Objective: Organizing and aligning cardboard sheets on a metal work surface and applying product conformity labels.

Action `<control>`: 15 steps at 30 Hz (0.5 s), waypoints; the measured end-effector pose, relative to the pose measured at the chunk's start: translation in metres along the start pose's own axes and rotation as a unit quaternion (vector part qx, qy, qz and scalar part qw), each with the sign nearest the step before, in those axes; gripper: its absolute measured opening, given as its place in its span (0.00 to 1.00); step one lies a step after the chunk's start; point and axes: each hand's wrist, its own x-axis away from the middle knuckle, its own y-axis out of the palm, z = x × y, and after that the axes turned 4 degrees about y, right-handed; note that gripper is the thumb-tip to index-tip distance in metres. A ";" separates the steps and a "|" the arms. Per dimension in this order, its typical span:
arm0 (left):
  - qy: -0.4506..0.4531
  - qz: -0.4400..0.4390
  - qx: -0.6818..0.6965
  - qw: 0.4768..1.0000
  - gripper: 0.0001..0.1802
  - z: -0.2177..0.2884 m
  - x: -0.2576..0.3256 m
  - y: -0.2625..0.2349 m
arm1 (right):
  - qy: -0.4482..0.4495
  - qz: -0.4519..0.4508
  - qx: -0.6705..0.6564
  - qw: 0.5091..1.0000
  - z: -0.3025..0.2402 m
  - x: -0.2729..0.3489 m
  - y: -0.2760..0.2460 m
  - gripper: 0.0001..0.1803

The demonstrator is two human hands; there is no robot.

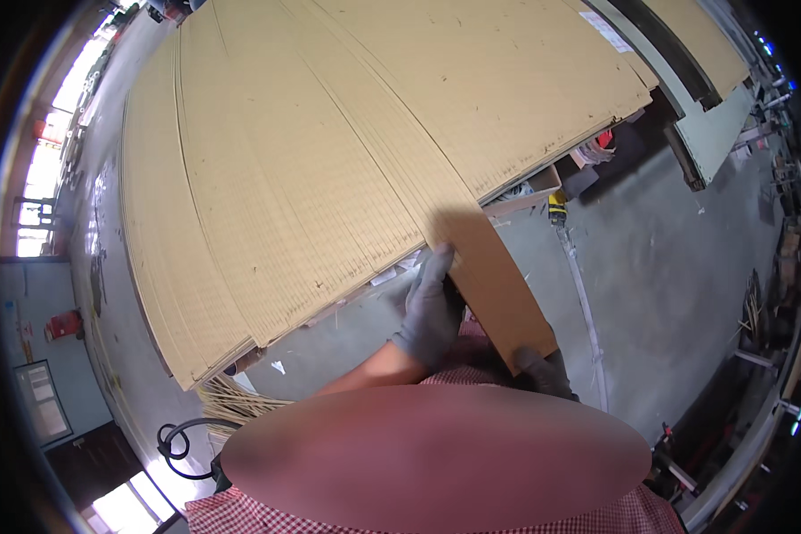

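Note:
A long brown cardboard strip slants from the edge of a big cardboard-covered table down toward my body. My left hand, in a grey glove, grips the strip's left side near the table edge, with the thumb lying along it. At the strip's near end my right hand, also in a dark grey glove, is closed on the corner. Its fingers are partly hidden behind the cardboard. The strip's far end is blurred and overlaps the table sheets.
Under the table, an open cardboard box and a yellow-and-black tool show. A bundle of thin sticks lies at lower left. A pale green metal frame stands at the far right. White tape-like line runs along the grey floor.

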 end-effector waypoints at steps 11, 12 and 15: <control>0.160 -0.360 -0.626 0.673 0.27 0.105 0.016 0.044 | -0.064 -0.121 -0.031 0.990 -0.002 -0.080 0.037 0.27; 0.189 -0.310 -0.753 0.549 0.28 0.116 -0.009 0.063 | -0.105 -0.095 0.040 0.989 -0.004 -0.093 0.047 0.24; 0.288 -0.164 -0.886 0.324 0.34 0.130 -0.059 0.036 | 0.030 -0.143 -0.126 0.981 -0.041 -0.100 0.087 0.21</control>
